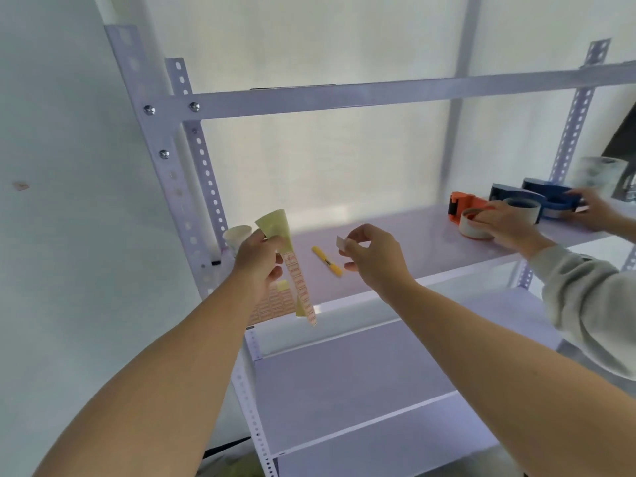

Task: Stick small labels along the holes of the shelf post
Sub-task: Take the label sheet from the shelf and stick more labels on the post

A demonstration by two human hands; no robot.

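Fingers (272, 243) and thumb of the left hand (260, 259) pinch a label strip (300, 287) near its top. The yellowish backing curls up toward 12 o'clock above the knuckles, and the red-printed tail hangs down toward 6 o'clock, in front of the shelf's edge. At 3 o'clock from it, well apart, the right hand (373, 258) is raised with thumb and forefinger closed on 1 small white label (341, 243), held clear of every surface; the other fingers are loosely curled. The shelf post (205, 173), white with a column of holes, stands at 10 o'clock from the left hand, and neither hand touches it. On the shelf (395, 249) a yellow marker (327, 261) lies between the 2 hands, a paper cup (237, 235) stands just beside the post's foot, and a label sheet (275, 304) lies flat behind the left wrist. Toward 3 o'clock a second person's hand (506, 225), in a grey sleeve, rests on a tape roll (476, 227) by an orange dispenser (463, 204). Their other hand (595, 208) touches a blue dispenser (554, 203).
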